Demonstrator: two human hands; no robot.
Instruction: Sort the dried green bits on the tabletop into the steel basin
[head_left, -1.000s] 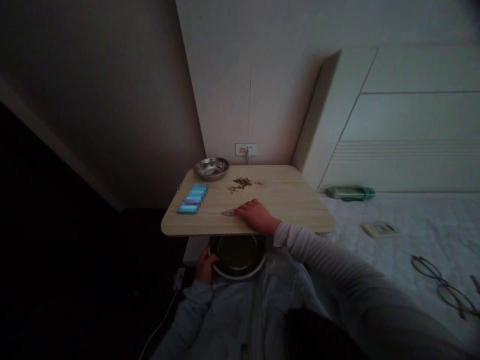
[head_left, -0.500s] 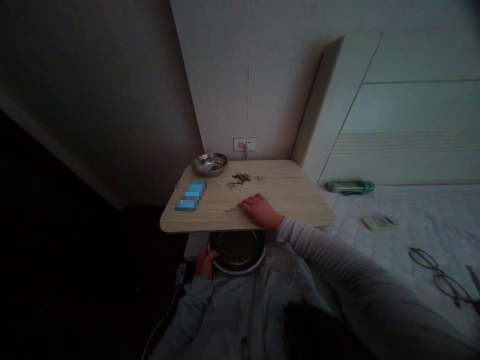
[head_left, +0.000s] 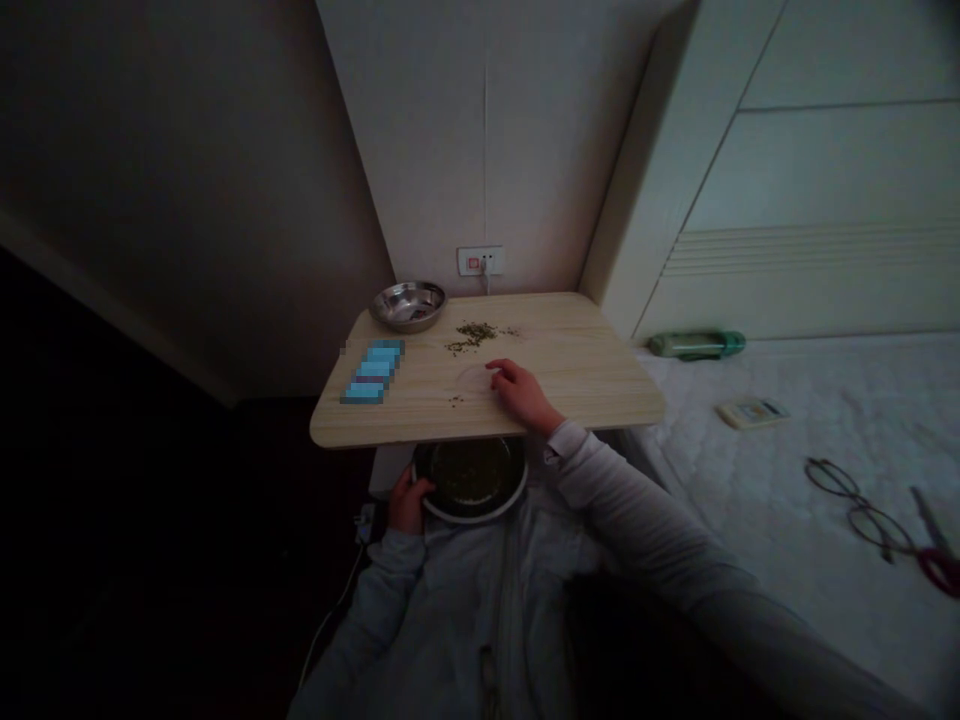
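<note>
My left hand [head_left: 409,502] is closed round the left rim of a round, white-rimmed basin [head_left: 474,519], held over my lap just under the table's front edge. Its inside is dark, with fine bits I cannot make out. Over the table [head_left: 585,370], my right hand [head_left: 519,390] pinches a thin, clear, round plastic piece [head_left: 477,379] by its right side. A loose heap of small green grains, like mung beans [head_left: 475,335], lies beyond that hand. A few more grains [head_left: 456,401] lie near the clear piece.
A steel bowl [head_left: 409,306] stands at the table's back left, with a blurred-out phone [head_left: 373,372] in front of it. On the bed at right lie a green bottle [head_left: 697,345], a pale handheld device [head_left: 752,412], glasses [head_left: 862,510] and scissors [head_left: 937,560]. A socket [head_left: 481,262] is behind.
My right hand has lifted slightly and turned the clear piece flatter, and a few grains now show near it on the table. My left hand keeps its hold on the basin. The view has shifted.
</note>
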